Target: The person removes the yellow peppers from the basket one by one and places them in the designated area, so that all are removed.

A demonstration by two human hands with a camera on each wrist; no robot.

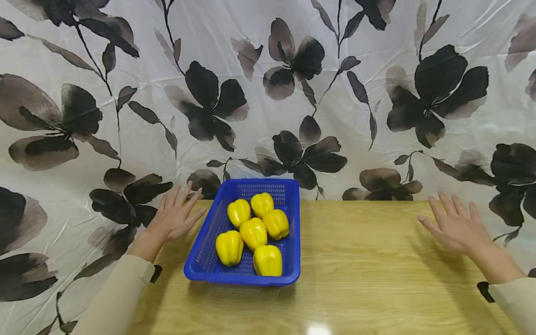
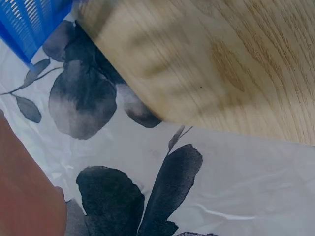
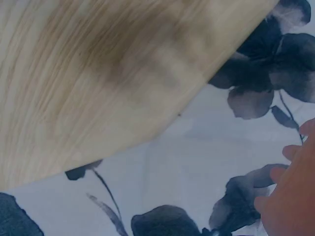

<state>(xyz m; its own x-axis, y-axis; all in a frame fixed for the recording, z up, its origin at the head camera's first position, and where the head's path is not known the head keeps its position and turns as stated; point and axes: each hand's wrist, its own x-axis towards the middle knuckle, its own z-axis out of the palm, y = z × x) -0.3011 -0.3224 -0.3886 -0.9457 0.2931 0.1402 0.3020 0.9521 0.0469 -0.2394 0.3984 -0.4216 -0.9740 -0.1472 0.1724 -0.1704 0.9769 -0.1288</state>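
Several yellow bell peppers (image 1: pixel 253 234) lie inside a blue plastic basket (image 1: pixel 242 278) on the wooden table. To the basket's left, my left hand (image 1: pixel 173 218) is held with fingers spread and nothing in it. Far to the right, my right hand (image 1: pixel 458 225) hovers over the table's right part, fingers extended, casting a shadow on the wood. Part of the left hand (image 2: pixel 27 191) shows in the left wrist view, with a corner of the basket (image 2: pixel 34 29) at the top left. The right hand (image 3: pixel 293 191) appears at the right edge of the right wrist view.
The light wooden table (image 1: pixel 360 260) stretches to the right of the basket. Behind it hangs a white cloth (image 1: pixel 251 116) with dark flower prints, which also shows past the table's corners in both wrist views.
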